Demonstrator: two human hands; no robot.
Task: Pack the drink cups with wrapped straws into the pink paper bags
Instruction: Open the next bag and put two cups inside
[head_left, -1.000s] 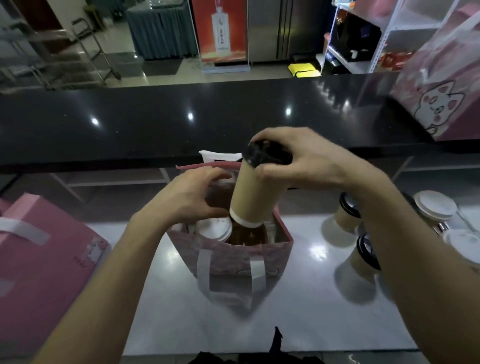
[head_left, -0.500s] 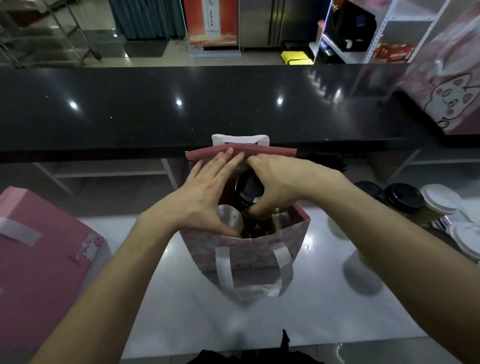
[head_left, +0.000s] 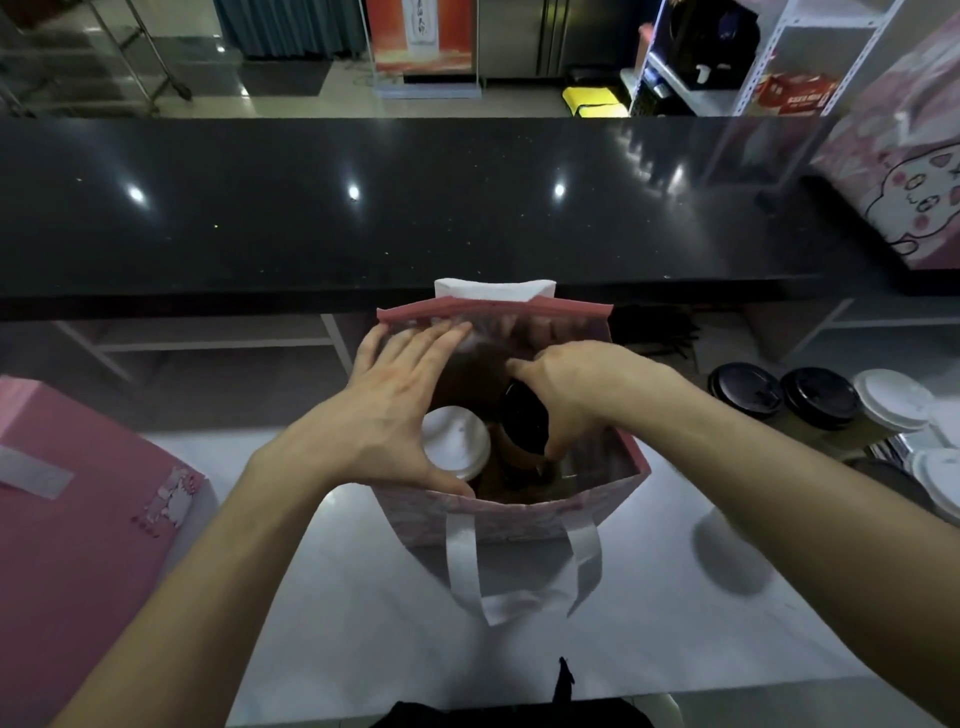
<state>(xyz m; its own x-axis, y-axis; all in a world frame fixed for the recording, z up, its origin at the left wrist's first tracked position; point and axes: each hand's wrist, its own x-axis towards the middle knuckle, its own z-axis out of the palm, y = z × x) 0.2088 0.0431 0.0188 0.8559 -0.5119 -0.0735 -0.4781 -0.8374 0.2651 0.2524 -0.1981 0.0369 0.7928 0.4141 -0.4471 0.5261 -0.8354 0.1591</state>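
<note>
Both hands are inside the mouth of the pink paper bag standing on the pale counter. The left hand lies spread, fingers straight and pressed against the bag's far inner wall, thumb reaching down beside the white-lidded cup seated in the bag's left side. The right hand is curled round a black-lidded cup, which sits tilted in the bag just right of the white-lidded one; how far it has gone down cannot be told. The bag's near white handle hangs down its front face; the far handle stands above the rear rim. No wrapped straw is discernible inside the bag. To the right, near the counter's edge, stand two more black-lidded cups and several white-lidded cups, close together. A second pink bag lies at the left, well apart. A third bag with a cartoon cat face rests on the raised dark ledge behind.
</note>
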